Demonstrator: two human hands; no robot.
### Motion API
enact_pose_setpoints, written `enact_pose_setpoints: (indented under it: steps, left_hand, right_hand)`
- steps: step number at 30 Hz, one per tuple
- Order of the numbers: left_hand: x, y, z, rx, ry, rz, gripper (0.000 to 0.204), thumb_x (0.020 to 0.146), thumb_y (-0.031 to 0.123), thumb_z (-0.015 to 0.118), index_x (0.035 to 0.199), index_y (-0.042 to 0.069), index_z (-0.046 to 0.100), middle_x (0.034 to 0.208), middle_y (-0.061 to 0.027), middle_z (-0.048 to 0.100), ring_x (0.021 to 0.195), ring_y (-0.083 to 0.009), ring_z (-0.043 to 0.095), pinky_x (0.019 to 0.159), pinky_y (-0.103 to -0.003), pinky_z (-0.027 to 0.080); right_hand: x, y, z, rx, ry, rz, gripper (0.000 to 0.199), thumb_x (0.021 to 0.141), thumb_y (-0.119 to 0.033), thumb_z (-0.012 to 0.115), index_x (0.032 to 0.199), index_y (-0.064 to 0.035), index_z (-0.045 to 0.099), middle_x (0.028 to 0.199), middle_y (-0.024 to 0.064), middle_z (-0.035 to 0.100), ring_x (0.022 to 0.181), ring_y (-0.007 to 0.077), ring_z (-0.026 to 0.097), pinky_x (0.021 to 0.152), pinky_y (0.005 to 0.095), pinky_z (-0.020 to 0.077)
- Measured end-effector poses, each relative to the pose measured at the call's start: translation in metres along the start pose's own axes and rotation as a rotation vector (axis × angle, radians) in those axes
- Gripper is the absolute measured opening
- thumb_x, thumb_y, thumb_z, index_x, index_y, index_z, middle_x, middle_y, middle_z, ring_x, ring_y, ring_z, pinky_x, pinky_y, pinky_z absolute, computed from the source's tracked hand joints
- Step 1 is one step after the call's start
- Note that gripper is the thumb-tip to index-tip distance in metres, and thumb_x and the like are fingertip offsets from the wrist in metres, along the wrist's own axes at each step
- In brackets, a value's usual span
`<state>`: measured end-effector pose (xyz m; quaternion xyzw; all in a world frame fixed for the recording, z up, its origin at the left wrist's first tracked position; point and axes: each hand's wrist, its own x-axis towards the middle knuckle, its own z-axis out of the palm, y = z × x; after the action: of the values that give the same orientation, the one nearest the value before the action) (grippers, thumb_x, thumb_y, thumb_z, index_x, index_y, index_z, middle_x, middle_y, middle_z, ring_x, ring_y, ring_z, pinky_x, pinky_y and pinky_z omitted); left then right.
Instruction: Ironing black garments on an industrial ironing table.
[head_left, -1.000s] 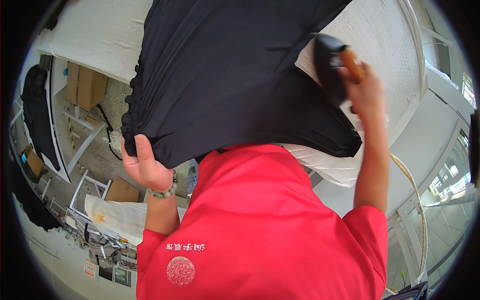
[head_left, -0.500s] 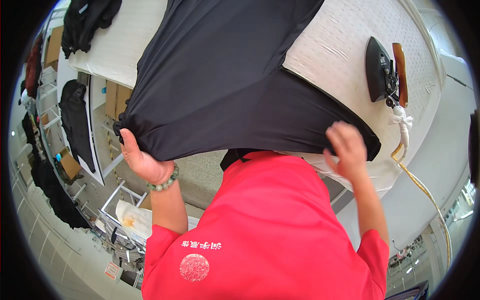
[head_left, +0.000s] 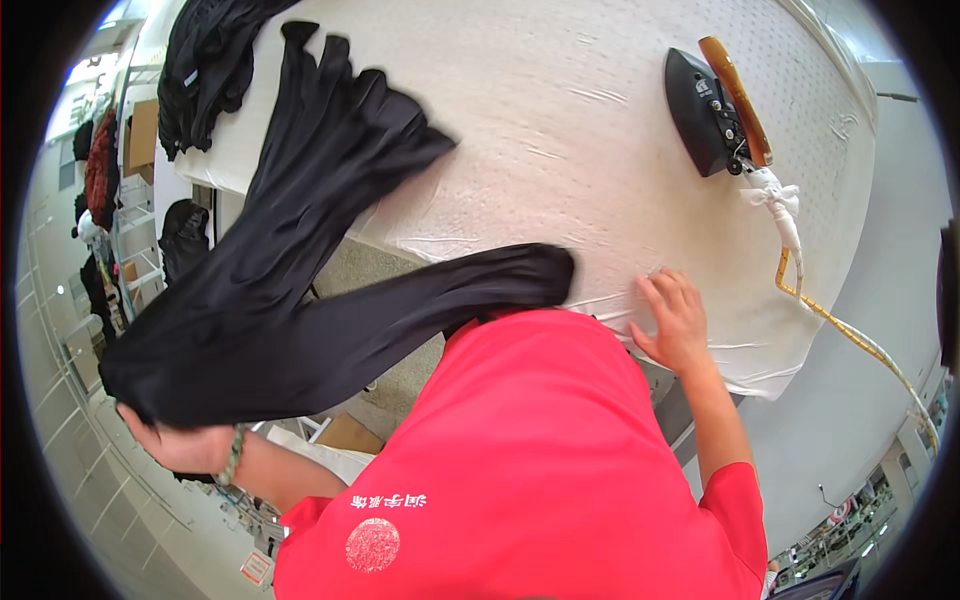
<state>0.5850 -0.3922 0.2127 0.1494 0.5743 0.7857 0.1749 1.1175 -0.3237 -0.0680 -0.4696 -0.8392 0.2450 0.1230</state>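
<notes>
A thin, glossy black garment [head_left: 250, 335] hangs from my left hand [head_left: 180, 447], which grips one edge of it off to the left, with the fingertips hidden behind the cloth. One long, narrow part of the garment trails to the right past my waist. Another, pleated and flared, spreads onto the white padded ironing table [head_left: 560, 160]. On the table's near edge lies my right hand [head_left: 677, 318], empty with its fingers apart. An iron [head_left: 705, 115] with a dark soleplate and a wooden handle stands on the table beyond that hand.
Black clothing [head_left: 212, 75] is heaped at the table's far left corner. From the iron, a white-wrapped cord [head_left: 790, 220] runs over the right edge. Metal racks [head_left: 135, 235] with hanging garments stand at the left, near a cardboard box [head_left: 143, 135].
My left hand has pulled the garment left and toward me, off most of the table, bunching it. My right hand has come off the cloth onto the table edge.
</notes>
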Motion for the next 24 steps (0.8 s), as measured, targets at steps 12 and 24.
enact_pose_setpoints:
  steps: [12,24]
  left_hand:
    - [0.069,-0.117,0.141,0.329,-0.716,0.248,0.028,0.101,0.015,0.057,0.120,-0.004,0.063,0.105,-0.0142,0.071,0.069,-0.0190,0.056,0.065,-0.030,0.044]
    - [0.052,-0.040,0.165,0.444,-0.679,0.744,0.042,0.095,0.016,0.051,0.129,-0.008,0.057,0.121,-0.0174,0.067,0.100,-0.0224,0.062,0.085,-0.033,0.044]
  right_hand:
    - [0.164,-0.104,0.089,0.334,-0.079,-0.430,0.061,0.083,-0.031,0.080,0.137,-0.0090,0.061,0.128,0.0131,0.064,0.120,0.0316,0.062,0.104,0.0447,0.0494]
    - [0.297,-0.262,0.074,0.732,-0.152,-0.101,0.025,0.088,-0.018,0.067,0.103,0.0023,0.067,0.080,0.0205,0.070,0.077,0.0419,0.069,0.076,0.0512,0.0551]
